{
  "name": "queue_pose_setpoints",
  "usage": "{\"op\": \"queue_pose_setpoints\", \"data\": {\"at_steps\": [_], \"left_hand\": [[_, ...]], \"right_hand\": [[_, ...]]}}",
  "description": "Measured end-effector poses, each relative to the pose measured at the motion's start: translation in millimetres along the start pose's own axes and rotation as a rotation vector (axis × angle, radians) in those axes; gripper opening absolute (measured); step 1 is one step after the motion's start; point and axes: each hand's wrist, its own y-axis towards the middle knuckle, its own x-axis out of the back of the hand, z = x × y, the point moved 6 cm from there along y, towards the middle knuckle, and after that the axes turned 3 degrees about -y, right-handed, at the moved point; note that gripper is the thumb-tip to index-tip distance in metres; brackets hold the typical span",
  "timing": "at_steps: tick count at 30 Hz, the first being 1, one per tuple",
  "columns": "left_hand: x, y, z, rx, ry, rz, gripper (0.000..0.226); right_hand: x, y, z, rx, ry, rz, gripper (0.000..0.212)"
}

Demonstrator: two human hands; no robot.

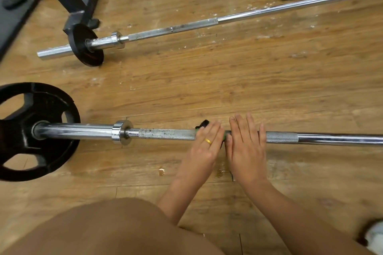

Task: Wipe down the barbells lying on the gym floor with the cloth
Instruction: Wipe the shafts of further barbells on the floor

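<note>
Cloth (pixel 204 124): green and black, wrapped on the near bar's rough grip and almost wholly hidden under the left hand; only a dark end and a green edge show.
Near bar (pixel 165 133): lies flat on the floor, crossing the view left to right just ahead of the person's knee, low enough for both hands to bear down on it.
Left hand (pixel 206 145): fingers (pixel 214 128) laid nearly straight across the cloth, pressing it to the bar; thumb hidden, so no full grip can be confirmed.
Right hand (pixel 246 147): flat on bare knurl just beside the left, fingers extended, holding nothing, probably steadying the bar against rolling.
Grip left of the cloth: speckled with dirt up to the collar (pixel 121 132), so that stretch likely remains to be wiped.
Plate (pixel 31 130): on the near bar's left sleeve, resting on the floor.
Far bar (pixel 176 28): well apart, lying aslant with a small plate (pixel 86 45); untouched.
Floor (pixel 269 80): worn wood, chalky marks.
</note>
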Motion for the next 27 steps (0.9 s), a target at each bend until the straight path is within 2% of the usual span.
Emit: {"op": "queue_pose_setpoints", "data": {"at_steps": [2,6,7,16,18,21,27], "left_hand": [[0,0,2,-0.003,0.001,-0.001,0.067],[14,-6,24,0.268,-0.037,-0.092,0.060],[15,-8,25,0.286,-0.033,-0.101,0.059],[17,-22,11,0.079,0.014,0.044,0.064],[22,-23,22,0.132,0.013,0.057,0.061],[29,-29,22,0.240,-0.007,-0.009,0.056],[10,-37,-19,-0.022,0.016,0.050,0.063]], "right_hand": [[1,-4,1,0.003,0.004,-0.001,0.054],[2,-11,0,0.006,0.011,0.011,0.054],[3,-13,1,0.005,0.009,0.012,0.054],[7,-27,2,-0.002,0.030,0.005,0.053],[7,-29,2,-0.003,0.035,0.008,0.053],[7,-33,3,-0.011,0.042,0.019,0.053],[8,-40,3,0.011,0.021,0.022,0.052]]}}
